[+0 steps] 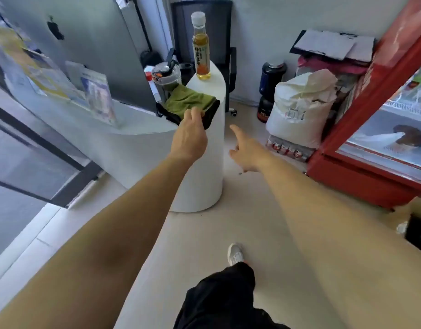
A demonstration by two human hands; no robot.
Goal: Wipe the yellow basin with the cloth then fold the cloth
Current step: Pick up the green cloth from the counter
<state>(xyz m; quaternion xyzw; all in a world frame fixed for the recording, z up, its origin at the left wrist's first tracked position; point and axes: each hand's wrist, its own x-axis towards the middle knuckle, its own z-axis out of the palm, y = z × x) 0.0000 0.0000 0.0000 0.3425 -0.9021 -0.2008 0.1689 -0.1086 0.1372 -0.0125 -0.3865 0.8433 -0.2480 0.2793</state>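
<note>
- The left hand (189, 136) reaches out over the rounded end of the white desk (133, 119), palm down; its fingers (195, 113) are curled onto the near edge of the cloth (188, 100), touching it. Whether they actually pinch the fabric cannot be told, since the hand's back hides the thumb.
- The cloth is green on top with a dark layer beneath, lying rumpled on the desk end, its dark edge drooping over the rim at about 4 o'clock from the green part.
- The right hand (246, 150) hangs in the air, well apart from the desk, at 3 o'clock of the left hand. Its forefinger points out toward 11 o'clock, the other fingers loosely bent, holding nothing.
- A bottle (200, 48) of amber drink stands upright at 12 o'clock of the cloth.
- A lidded clear jar (166, 76) stands just beside the cloth at 10 o'clock.
- No yellow basin shows in this view.
</note>
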